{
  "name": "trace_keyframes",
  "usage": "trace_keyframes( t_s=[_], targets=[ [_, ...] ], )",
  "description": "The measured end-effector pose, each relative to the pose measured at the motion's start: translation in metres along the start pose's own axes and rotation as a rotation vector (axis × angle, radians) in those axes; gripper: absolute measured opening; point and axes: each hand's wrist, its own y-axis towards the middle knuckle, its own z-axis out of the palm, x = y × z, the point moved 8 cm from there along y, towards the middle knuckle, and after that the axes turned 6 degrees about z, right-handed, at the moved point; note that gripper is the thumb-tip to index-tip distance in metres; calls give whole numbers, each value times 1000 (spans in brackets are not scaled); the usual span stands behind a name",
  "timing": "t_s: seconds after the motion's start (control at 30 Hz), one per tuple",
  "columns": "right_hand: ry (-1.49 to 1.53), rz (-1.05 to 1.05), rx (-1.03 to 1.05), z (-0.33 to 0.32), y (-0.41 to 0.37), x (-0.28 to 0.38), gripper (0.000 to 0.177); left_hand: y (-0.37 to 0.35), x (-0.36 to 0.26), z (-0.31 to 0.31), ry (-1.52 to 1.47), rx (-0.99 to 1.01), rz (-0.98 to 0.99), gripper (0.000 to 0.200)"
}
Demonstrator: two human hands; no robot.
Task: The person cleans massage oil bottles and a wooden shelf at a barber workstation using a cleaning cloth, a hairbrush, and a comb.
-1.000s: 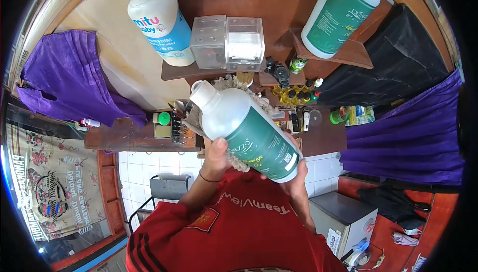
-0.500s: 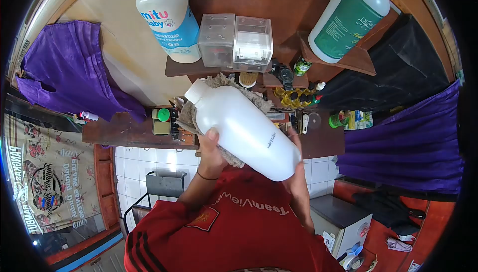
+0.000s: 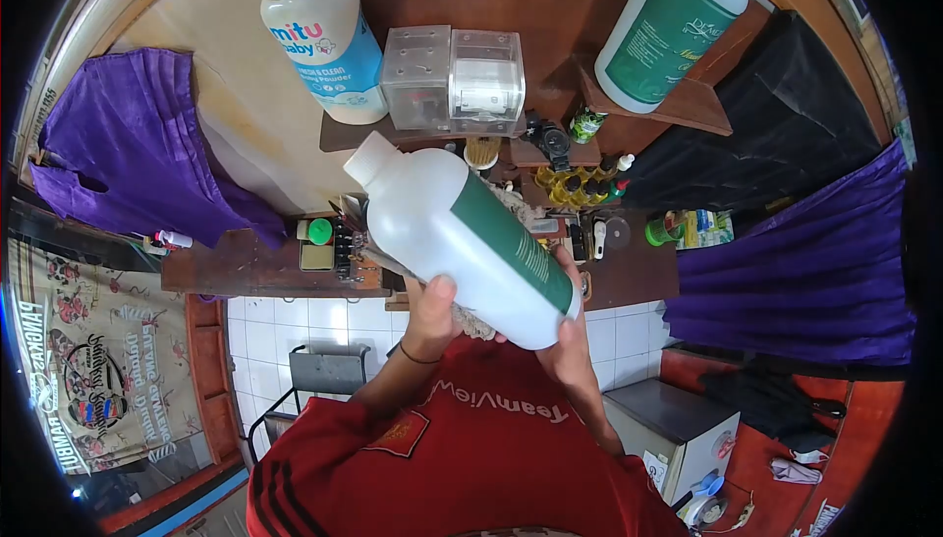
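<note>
A large white bottle (image 3: 417, 208) with a green label and a white cap is held tilted in front of my chest, cap toward the upper left. My left hand (image 3: 432, 313) closes on its lower left side, with the thumb on the front. Around the base, my right hand (image 3: 572, 340) grips the lower right end. A grey-brown cloth (image 3: 476, 324) lies behind the bottle, mostly hidden by it; its edges show near my left hand and above the label.
Shelves ahead carry a baby powder bottle (image 3: 329, 41), clear plastic boxes (image 3: 481, 80), a watch (image 3: 550, 141) and another green-labelled bottle (image 3: 673, 31). Small yellow bottles (image 3: 575, 186) and a green-lidded container (image 3: 317, 237) stand beyond my hands. A chair (image 3: 329, 368) is at lower left.
The bottle has turned about its long axis, bringing the green label into view in place of the plain side with small print. Both hands still hold it.
</note>
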Motion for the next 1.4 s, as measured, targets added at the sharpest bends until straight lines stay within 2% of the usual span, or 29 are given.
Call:
trace_keyframes(
  t_s=[0.07, 0.13, 0.17, 0.2, 0.27, 0.37, 0.47, 0.5, 0.53, 0.6, 0.63, 0.67, 0.73, 0.77, 0.8, 0.87, 0.9, 0.93, 1.03, 1.13, 1.23, 1.3, 1.37, 1.4],
  targets=[
    [-172, -104, 28, 12, -4, 17, 106, 0, 2, -1, 100, 40, 20, 86],
    [-575, -256, -1, 11, -8, 16, 118, -1, 2, 3, 33, 22, 27, 82],
    [-969, -400, -10, 14, -8, 25, 126, -2, 5, 3, 10, 29, -7, 80],
    [-971, -402, -11, 18, -8, 26, 126, -2, 8, 3, -12, 36, -43, 77],
    [-163, -260, 89, 19, -2, 27, 120, 1, 4, 4, -31, 31, 5, 75],
    [147, 18, 34, -2, 7, -1, 111, 1, 1, 3, 8, 64, 1, 76],
    [-147, -119, 65, 21, 2, 22, 112, -2, -2, 14, 118, 111, -1, 79],
    [-238, -188, 33, 23, 1, 21, 118, -5, 2, 13, 146, 116, -18, 79],
    [-238, -188, 29, 17, 2, 15, 118, -9, 5, 13, 173, 124, -35, 80],
    [-654, -394, 30, 18, 0, 22, 124, -9, 5, 16, 146, 142, -27, 77],
    [-250, -296, 37, 23, 0, 21, 115, -8, 3, 18, 164, 166, 1, 75],
    [-248, -296, 36, 22, 1, 25, 115, -7, 0, 19, 184, 188, 30, 72],
    [100, -39, 24, 9, 9, 12, 107, -7, -1, 20, 175, 173, 30, 69],
    [145, 18, -4, 1, 11, -2, 102, -6, 1, 18, 167, 168, 23, 71],
    [147, 17, -8, -1, 10, -2, 102, -7, 3, 17, 159, 165, 15, 73],
    [-126, -111, 8, 2, 7, 10, 101, -8, 6, 15, 167, 139, 11, 75],
    [-127, -182, 43, 14, 3, 22, 102, -9, 8, 13, 173, 108, 12, 78],
    [-256, -342, 29, 15, 1, 26, 107, -10, 9, 7, 260, 83, -14, 82],
    [-354, -374, 46, 18, 2, 33, 104, -8, 10, 12, 260, 95, -1, 81],
    [-34, -82, 49, 4, 8, 16, 92, -4, 6, 16, 342, 123, -3, 82],
    [-170, -116, 44, 0, 10, 15, 90, -2, 6, 16, 287, 116, 7, 81],
    [-80, -131, 19, 2, 9, 16, 95, -2, 7, 13, 266, 83, -32, 81],
    [-651, -485, -24, 5, 2, 31, 103, -2, 7, 9, 287, 85, -28, 81],
    [-764, -496, -60, 3, 1, 28, 112, -2, 7, 7, 306, 87, -23, 82]
  ],
)
